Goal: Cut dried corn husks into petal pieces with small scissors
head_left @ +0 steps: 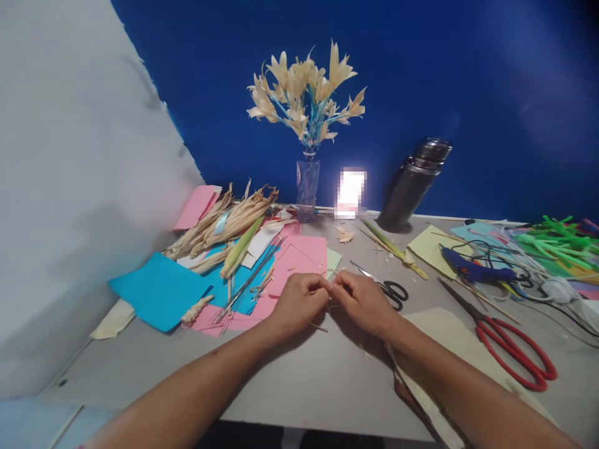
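My left hand (pixel 302 300) and my right hand (pixel 362 302) meet over the middle of the table, thumbs and fingertips pinched together. What they grip is mostly hidden; thin pale strands (pixel 335 270) show just beyond the fingertips. Under my left hand lies pink paper (pixel 304 255), with a bundle of thin wires (pixel 248 274) to its left. Small scissors with black handles (pixel 395 293) lie just past my right hand. A thin stick end (pixel 319 327) shows below my left hand.
Dried corn husks (pixel 246 212) and blue paper (pixel 161 293) lie left. Husk flowers (pixel 306 93) stand in a clear bottle (pixel 307 187) behind, beside a blurred bright screen (pixel 350 192) and a dark flask (pixel 412 187). Right are red-handled scissors (pixel 510 349) and a blue glue gun (pixel 477 267) with cables.
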Motion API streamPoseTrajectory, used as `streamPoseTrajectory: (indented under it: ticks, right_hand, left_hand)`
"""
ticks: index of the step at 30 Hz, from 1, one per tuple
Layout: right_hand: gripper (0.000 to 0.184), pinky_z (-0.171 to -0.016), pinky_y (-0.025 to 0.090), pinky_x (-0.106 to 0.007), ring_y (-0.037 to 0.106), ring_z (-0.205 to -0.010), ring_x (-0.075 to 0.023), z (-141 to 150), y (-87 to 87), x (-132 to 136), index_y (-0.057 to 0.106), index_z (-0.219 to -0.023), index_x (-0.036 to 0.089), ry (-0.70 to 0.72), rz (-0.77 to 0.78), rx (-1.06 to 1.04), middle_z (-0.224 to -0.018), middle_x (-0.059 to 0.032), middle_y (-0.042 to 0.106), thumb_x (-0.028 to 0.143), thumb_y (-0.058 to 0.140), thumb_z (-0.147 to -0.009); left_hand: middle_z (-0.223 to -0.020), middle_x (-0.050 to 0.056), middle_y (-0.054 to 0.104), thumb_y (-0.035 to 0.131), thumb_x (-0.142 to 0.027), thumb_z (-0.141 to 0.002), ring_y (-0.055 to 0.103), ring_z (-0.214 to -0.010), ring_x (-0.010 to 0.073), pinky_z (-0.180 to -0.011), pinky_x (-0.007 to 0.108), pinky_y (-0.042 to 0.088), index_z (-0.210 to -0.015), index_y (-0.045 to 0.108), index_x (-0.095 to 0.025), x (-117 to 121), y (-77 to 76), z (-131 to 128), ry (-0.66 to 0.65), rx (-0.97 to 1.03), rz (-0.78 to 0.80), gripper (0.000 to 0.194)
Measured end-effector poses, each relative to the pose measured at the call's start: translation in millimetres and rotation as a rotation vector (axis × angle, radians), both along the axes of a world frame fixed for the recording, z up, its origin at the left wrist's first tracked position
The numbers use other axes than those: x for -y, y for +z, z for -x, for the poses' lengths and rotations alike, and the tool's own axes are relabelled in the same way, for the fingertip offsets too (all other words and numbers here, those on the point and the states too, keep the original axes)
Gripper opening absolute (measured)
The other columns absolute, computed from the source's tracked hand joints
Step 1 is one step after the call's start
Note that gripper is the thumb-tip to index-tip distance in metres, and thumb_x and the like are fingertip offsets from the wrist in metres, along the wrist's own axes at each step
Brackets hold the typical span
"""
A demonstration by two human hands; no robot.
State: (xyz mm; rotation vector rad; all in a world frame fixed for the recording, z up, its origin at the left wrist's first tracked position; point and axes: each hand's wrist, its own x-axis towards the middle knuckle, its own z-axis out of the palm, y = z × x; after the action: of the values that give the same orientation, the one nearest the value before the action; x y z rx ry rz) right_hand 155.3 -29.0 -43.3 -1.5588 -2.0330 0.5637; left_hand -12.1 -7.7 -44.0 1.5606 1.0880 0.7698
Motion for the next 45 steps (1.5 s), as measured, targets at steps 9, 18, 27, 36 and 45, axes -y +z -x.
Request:
streamPoseTrajectory:
  ticks: [9, 18, 27, 36, 45]
  right_hand:
    - [0.035, -0.057, 0.024, -0.028, 0.047, -0.057, -0.0151, -5, 11.4, 1, 0.050, -0.064, 0.021, -0.037, -0.068, 0.119, -0.062, 0.0003, 0.060, 0.034, 0.047, -0.096]
    - [0.037, -0.057, 0.025, -0.027, 0.048, -0.058, -0.0148, -2, 11.9, 5, 0.047, -0.064, 0.021, 0.029, -0.025, 0.041, -0.061, 0.0009, 0.058, 0.036, 0.044, -0.098]
    - [0.035, -0.058, 0.026, -0.028, 0.049, -0.058, -0.0156, -7, 18.5, 5, 0.049, -0.065, 0.021, -0.030, -0.036, 0.041, -0.062, -0.0002, 0.060, 0.037, 0.043, -0.096]
    - [0.036, -0.060, 0.031, -0.027, 0.052, -0.058, -0.0149, -3, 23.2, 9, 0.053, -0.064, 0.021, -0.017, -0.019, -0.053, -0.061, 0.0002, 0.061, 0.035, 0.045, -0.096]
    - [0.018, -0.062, 0.032, -0.028, 0.062, -0.069, -0.0174, -2, 23.2, 10, 0.070, -0.078, 0.021, 0.000, 0.049, 0.075, -0.075, -0.0016, 0.073, 0.022, 0.054, -0.085]
  left_hand:
    - [-0.057, 0.000, 0.058, 0.048, -0.017, -0.076, 0.050, -0.058, 0.0136, -0.056, 0.026, 0.035, -0.060, 0.056, -0.018, -17, 8.4, 15, 0.046, -0.336, -0.309, 0.018]
    - [-0.062, -0.001, 0.056, 0.056, -0.022, -0.074, 0.051, -0.054, 0.0113, -0.051, 0.023, 0.039, -0.070, 0.063, -0.016, -3, 16.3, 8, -0.040, 0.056, 0.104, 0.010]
    - [-0.055, -0.002, 0.055, 0.048, -0.016, -0.070, 0.048, -0.053, 0.0113, -0.050, 0.022, 0.034, -0.060, 0.058, -0.018, -13, 17.3, 18, 0.101, -0.203, -0.148, 0.015]
    - [-0.061, -0.002, 0.056, 0.061, -0.038, -0.079, 0.047, -0.048, 0.0095, -0.045, 0.021, 0.035, -0.078, 0.063, -0.015, -9, 26.0, 15, -0.067, 0.157, 0.195, 0.023]
    - [-0.071, 0.001, 0.061, 0.054, -0.024, -0.087, 0.052, -0.070, 0.0150, -0.065, 0.027, 0.037, -0.070, 0.059, -0.017, 2, 14.6, 11, -0.146, -0.282, -0.343, 0.019]
